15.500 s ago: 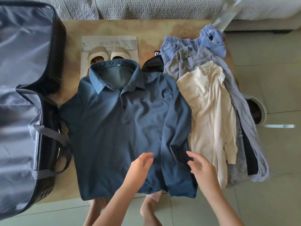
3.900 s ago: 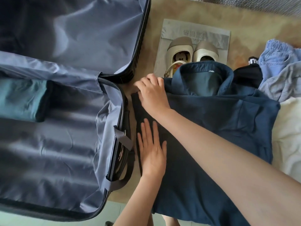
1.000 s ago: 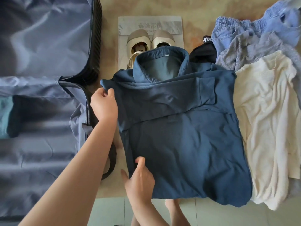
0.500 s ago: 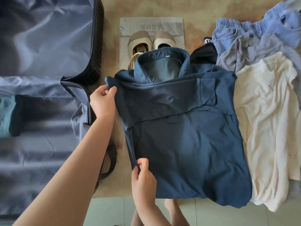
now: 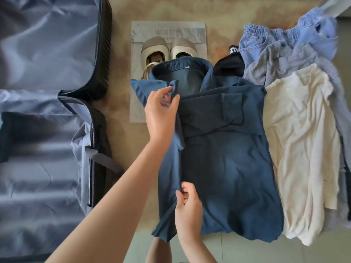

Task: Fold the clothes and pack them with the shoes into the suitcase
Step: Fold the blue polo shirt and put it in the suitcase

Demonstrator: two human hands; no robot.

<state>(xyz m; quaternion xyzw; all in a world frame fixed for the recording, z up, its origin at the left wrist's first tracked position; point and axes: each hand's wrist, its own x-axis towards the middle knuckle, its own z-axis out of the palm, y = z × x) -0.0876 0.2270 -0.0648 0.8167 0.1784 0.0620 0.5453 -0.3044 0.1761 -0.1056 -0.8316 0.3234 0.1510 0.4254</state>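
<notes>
Since the left side of the navy polo shirt [image 5: 228, 168] looks like the bit getting folded in, I'd say the trick is moving both pinches across as one line. Nearest, at the shirt's lower left edge, the right hand [image 5: 188, 211] pinches the fabric between thumb and fingers. The hem corner below it hangs past the table [image 5: 121, 111] edge, so I'd lift that along too or it'll drag.

Further up, at the shirt's left shoulder, the left hand [image 5: 161, 114] grips the sleeve fold just beside the collar. The other sleeve already lies folded across the chest, so aim for a matching width and flatten the bunching down the left side.

Beyond the collar sit the shoes [image 5: 169, 49], one heel strap tucked under it. Careful not to snag that. The open suitcase [image 5: 38, 186] is left of the shirt, and a cream top [image 5: 300, 149] touches its right edge.
</notes>
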